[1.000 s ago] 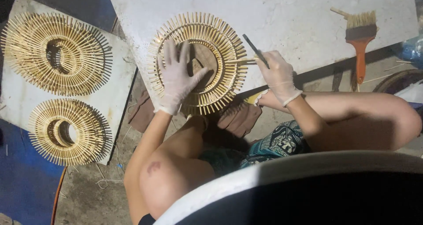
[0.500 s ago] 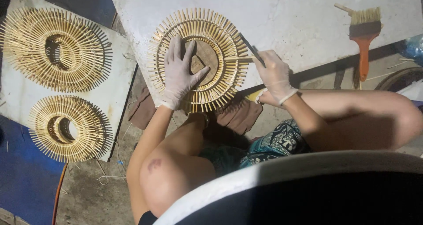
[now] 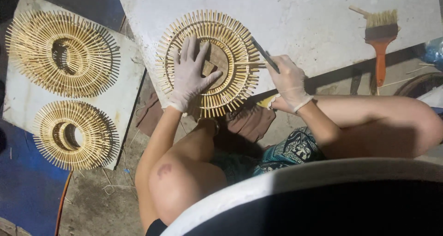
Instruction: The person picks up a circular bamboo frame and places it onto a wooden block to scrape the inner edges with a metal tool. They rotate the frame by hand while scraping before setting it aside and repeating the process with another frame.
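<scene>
A round ring made of many thin bamboo sticks (image 3: 230,37) lies on a white board (image 3: 300,14) in front of me. My left hand (image 3: 190,74), in a pale glove, presses flat on the ring's left half with the fingers spread. My right hand (image 3: 288,81), also gloved, grips a thin dark tool (image 3: 264,54) whose tip rests on the ring's right edge. A small brown block (image 3: 208,68) shows in the ring's open middle.
Two finished stick rings, a larger one (image 3: 62,53) and a smaller one (image 3: 74,134), lie on another white board (image 3: 129,86) at the left. An orange-handled brush (image 3: 380,42) rests at the right. My bare knees and a white rim fill the foreground.
My right hand has moved the dark tool down and in, so its tip now rests on the ring's right edge. My left hand stays pressed on the ring.
</scene>
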